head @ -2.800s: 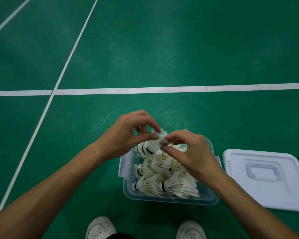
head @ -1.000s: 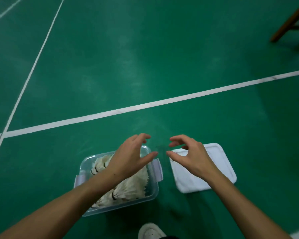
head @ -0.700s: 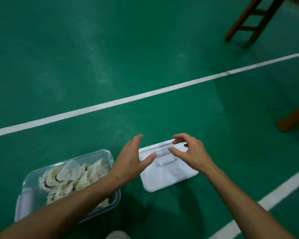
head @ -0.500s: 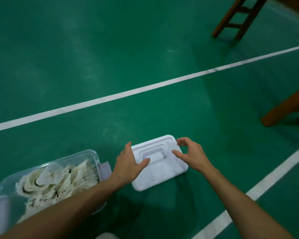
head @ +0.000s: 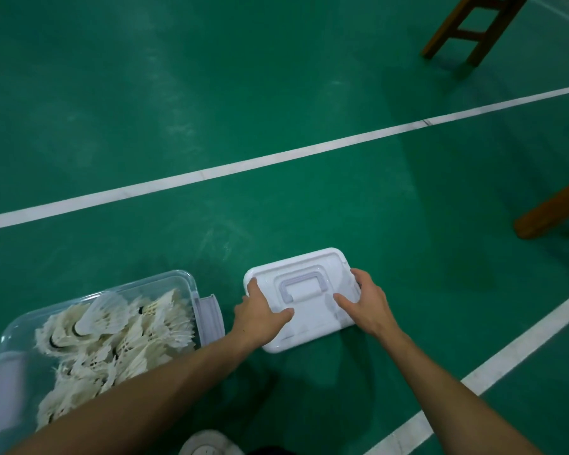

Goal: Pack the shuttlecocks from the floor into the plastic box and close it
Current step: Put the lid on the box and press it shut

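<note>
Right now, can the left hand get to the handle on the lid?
Probably yes. The left hand already grips the lid at its edge, and the handle lies uncovered just beside its thumb.

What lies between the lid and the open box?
Nothing visible: only bare green floor separates the lid, held by the left hand and right hand, from the box of shuttlecocks.

The green floor [head: 211, 93] carries white lines [head: 276, 157]. Wooden chair legs [head: 467, 31] stand at the top right, and another wooden leg [head: 552, 211] shows at the right edge. A white shoe [head: 207, 444] shows at the bottom.
</note>
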`<state>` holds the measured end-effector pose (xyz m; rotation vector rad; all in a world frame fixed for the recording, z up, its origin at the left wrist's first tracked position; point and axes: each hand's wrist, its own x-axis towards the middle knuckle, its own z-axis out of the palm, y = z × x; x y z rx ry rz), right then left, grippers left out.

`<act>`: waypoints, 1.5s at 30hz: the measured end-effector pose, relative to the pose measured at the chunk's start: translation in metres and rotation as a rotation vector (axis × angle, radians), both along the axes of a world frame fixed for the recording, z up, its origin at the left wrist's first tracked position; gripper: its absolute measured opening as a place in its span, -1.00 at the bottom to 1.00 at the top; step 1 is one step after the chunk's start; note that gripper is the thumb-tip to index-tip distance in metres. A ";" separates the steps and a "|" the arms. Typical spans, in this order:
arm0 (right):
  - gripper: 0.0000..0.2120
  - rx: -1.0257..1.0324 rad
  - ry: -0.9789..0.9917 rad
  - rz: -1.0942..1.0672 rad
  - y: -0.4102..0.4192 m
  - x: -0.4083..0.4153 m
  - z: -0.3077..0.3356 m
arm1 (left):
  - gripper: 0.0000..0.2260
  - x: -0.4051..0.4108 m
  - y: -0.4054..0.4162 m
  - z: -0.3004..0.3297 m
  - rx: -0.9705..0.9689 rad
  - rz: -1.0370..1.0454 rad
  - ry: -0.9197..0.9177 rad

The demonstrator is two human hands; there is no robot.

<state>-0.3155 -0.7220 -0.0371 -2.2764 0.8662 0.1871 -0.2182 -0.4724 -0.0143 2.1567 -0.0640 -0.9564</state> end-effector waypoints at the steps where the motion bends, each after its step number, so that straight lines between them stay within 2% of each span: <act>1: -0.20 0.007 -0.016 -0.015 -0.001 0.000 0.002 | -0.03 0.000 -0.001 0.002 -0.020 0.024 -0.004; 7: -0.27 -0.048 -0.173 -0.103 -0.008 0.007 0.042 | -0.21 0.000 -0.010 0.032 -0.156 0.134 -0.134; 13: -0.34 -0.078 -0.362 -0.109 0.014 0.043 0.104 | -0.25 0.039 0.010 0.098 -0.237 0.237 -0.393; 19: -0.38 -0.006 -0.509 -0.004 0.091 0.095 0.141 | -0.39 0.075 0.096 0.150 -0.265 0.432 -0.611; 25: -0.44 0.109 -0.534 0.083 0.200 0.115 0.146 | -0.52 0.064 0.219 0.162 -0.177 0.568 -0.717; 28: -0.50 0.146 -0.524 0.100 0.245 0.102 0.139 | -0.56 0.043 0.273 0.151 -0.109 0.604 -0.711; 33: -0.53 0.148 -0.472 0.090 0.291 0.049 0.137 | -0.64 -0.011 0.329 0.129 -0.073 0.686 -0.594; 40: -0.47 0.129 -0.316 0.095 0.301 0.015 0.117 | -0.62 -0.046 0.341 0.093 -0.027 0.712 -0.515; 45: -0.51 0.097 -0.310 0.094 0.303 0.028 0.105 | -0.63 -0.035 0.337 0.073 0.000 0.703 -0.556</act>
